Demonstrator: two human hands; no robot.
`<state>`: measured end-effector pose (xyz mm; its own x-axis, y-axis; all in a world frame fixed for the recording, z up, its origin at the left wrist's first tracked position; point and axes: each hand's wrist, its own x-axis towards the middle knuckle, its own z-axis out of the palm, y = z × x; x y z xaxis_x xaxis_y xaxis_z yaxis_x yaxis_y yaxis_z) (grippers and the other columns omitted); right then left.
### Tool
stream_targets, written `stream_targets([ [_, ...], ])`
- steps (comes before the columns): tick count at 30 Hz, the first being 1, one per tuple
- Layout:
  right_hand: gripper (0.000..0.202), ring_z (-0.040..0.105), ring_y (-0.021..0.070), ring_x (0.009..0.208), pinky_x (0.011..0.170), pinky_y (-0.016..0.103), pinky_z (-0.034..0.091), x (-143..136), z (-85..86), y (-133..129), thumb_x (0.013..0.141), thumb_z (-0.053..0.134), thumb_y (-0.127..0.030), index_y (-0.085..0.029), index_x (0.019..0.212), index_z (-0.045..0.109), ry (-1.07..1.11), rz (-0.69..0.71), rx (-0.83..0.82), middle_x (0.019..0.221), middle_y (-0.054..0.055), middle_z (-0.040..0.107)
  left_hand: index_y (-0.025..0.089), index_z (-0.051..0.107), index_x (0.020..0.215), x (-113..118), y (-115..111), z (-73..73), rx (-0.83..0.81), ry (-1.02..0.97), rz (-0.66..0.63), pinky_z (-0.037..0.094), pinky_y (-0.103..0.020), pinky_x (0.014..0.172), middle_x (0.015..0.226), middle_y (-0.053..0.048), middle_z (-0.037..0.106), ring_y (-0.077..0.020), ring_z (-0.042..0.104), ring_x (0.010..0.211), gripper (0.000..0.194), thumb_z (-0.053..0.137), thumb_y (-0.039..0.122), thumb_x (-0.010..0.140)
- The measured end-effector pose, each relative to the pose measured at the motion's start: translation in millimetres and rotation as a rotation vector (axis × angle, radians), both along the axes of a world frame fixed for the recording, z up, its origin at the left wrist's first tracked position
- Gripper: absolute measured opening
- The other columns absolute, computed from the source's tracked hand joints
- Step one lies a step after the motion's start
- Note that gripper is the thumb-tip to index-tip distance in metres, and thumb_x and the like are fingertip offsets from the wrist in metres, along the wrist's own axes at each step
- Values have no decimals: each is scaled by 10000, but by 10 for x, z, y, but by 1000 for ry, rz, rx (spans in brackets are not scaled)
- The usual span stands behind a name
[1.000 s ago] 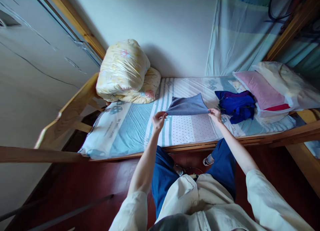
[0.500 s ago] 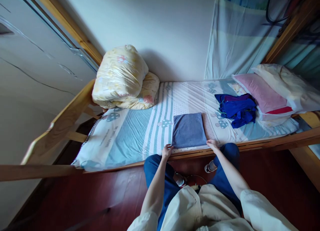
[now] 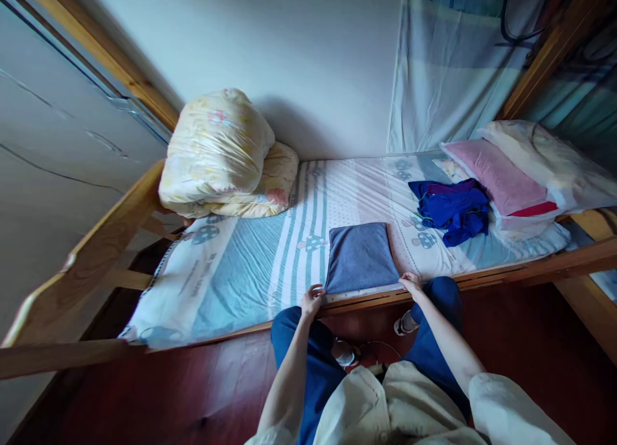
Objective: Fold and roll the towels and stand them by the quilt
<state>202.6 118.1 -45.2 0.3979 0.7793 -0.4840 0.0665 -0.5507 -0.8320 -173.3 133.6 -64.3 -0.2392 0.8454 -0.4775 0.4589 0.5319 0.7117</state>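
A grey-blue towel point(image 3: 362, 258) lies spread flat in a rough square near the front edge of the bed, on the patterned sheet point(image 3: 241, 265). My left hand point(image 3: 312, 301) pinches its near left corner, fingers closed. At the near right corner, my right hand point(image 3: 411, 284) grips the cloth between thumb and fingers. The near edge stretches between both hands, just above the wooden bed rail. To the right of the towel sits a crumpled heap of dark blue clothing point(image 3: 453, 210), apart from both hands.
A bulky yellow quilt point(image 3: 219, 155) is piled at the bed's left end. Pink and pale pillows point(image 3: 501, 175) lie at the right end. The wooden bed rail point(image 3: 530, 274) runs along the front, above the red floor point(image 3: 202, 393). A curtain point(image 3: 434, 78) hangs behind.
Both hands keep hold of the towel's near corners. The left hand has moved slightly outward and toward me, drawing the near edge wider. The view has shifted a little.
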Motion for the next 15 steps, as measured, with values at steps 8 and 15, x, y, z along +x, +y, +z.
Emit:
stream_targets([
  [8,210,442,62,453,442,177,362,-112,120,-1,594,728,-207,-202,643,523,22,29,-47,570,-71,544,180,678,1097,52,71,-95,-48,65,-95,560,-318,879,1027,-102,804,-223,750,957,326,719,289,793],
  [15,304,416,84,440,409,208,309,-80,266,-8,607,747,-109,-228,579,470,-4,44,-99,502,-66,469,200,671,865,22,62,-87,-104,117,-104,556,-342,868,823,-73,794,-262,764,935,148,754,195,742],
])
